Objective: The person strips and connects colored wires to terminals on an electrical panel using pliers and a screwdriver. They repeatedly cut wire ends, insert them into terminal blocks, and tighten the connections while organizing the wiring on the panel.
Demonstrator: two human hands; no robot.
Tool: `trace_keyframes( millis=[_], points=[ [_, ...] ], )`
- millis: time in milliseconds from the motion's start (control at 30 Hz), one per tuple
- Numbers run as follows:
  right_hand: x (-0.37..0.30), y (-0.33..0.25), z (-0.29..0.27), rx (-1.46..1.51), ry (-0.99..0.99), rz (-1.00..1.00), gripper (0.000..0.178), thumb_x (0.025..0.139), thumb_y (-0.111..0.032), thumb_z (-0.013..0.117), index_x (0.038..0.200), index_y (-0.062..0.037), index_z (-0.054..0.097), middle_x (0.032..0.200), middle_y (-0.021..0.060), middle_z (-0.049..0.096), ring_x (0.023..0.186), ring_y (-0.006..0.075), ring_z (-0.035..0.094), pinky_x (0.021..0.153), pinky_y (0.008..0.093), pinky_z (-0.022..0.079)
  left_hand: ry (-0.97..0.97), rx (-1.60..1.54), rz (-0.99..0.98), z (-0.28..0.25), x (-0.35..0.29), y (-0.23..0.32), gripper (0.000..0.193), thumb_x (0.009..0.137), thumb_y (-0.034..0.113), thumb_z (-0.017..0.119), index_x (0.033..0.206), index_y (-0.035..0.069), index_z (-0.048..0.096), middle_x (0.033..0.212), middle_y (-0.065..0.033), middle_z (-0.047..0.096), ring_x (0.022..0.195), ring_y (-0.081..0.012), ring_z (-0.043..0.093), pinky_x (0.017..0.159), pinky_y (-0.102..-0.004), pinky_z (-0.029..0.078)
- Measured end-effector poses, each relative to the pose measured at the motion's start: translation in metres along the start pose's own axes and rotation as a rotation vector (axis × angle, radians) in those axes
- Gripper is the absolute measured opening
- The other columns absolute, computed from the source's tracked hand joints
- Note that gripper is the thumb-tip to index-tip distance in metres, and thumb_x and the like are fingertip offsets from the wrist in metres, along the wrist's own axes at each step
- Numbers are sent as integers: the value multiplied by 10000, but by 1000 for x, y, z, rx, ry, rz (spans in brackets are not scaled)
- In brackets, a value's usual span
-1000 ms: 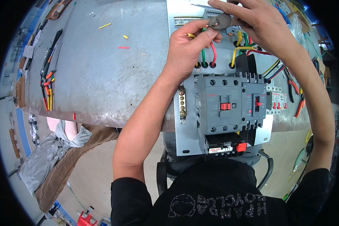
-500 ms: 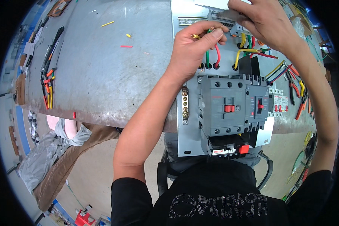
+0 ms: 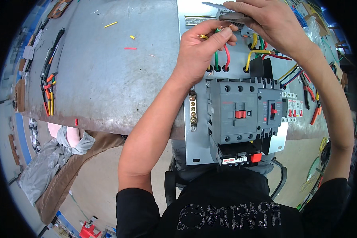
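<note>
Between its thumb and fingers my left hand [image 3: 202,49] pinches a red wire [image 3: 227,55], its bare copper end at the fingertips. Beside it a green wire [image 3: 216,59] and a yellow wire [image 3: 203,37], both with stripped ends, run by the same hand. Just above, my right hand [image 3: 279,23] is closed on a flat grey metal tool [image 3: 233,17]; its exact kind is unclear. The tool's tip is close to the left fingertips. These wires rise through holes in a metal mounting plate [image 3: 194,148] behind a large grey circuit breaker [image 3: 236,103].
More wires, among them a bent yellow one [image 3: 250,59], stick up to the right. A brass terminal bar [image 3: 193,108] and small white breakers [image 3: 293,109] flank the large breaker. Pliers [image 3: 49,91] and insulation scraps [image 3: 131,48] lie on the table at left. Another person's leg [image 3: 79,158] shows below.
The grey tool has come down and left toward the copper end at my left fingertips, with my right hand shifting slightly left. My left hand keeps its pinch on the wires.
</note>
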State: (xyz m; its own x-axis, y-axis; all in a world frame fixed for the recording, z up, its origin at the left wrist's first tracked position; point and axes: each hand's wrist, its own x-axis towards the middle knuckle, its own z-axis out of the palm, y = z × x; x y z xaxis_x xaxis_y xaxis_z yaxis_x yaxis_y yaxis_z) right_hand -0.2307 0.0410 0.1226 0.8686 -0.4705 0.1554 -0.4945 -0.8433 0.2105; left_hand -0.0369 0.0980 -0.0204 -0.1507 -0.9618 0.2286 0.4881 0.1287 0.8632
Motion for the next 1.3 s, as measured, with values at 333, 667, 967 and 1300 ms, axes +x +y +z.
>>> trace_keyframes(
  millis=[333,667,967,1300],
  points=[
    [2,-23,-25,190,-293,406,374,1030,-131,624,1391,-30,639,976,202,743,844,396,731,767,478,582,-14,37,27,-3,0,-2,292,1062,207,687,1250,-14,726,1041,-100,762,975,-170,706,836,-282,514],
    [-8,-26,-11,-39,-139,262,538,909,-35,667,1441,-47,590,1338,196,640,989,364,728,789,424,603,0,8,11,-1,-1,-2,271,1058,199,689,1231,-6,726,1050,-96,757,971,-170,695,842,-291,507],
    [-8,-32,-8,-51,-40,192,568,878,-84,728,1432,-81,603,1303,212,607,1113,378,663,874,434,575,-1,-22,4,-1,-1,-2,257,1058,198,695,1225,7,736,1030,-81,761,963,-147,687,839,-278,499],
    [-5,-22,-11,-251,-11,111,453,801,-143,789,1246,-137,706,1128,102,618,1081,314,611,963,456,500,-12,-4,16,-3,-1,-3,272,1061,195,694,1251,4,736,1027,-82,763,961,-147,690,842,-274,509]
  ],
)
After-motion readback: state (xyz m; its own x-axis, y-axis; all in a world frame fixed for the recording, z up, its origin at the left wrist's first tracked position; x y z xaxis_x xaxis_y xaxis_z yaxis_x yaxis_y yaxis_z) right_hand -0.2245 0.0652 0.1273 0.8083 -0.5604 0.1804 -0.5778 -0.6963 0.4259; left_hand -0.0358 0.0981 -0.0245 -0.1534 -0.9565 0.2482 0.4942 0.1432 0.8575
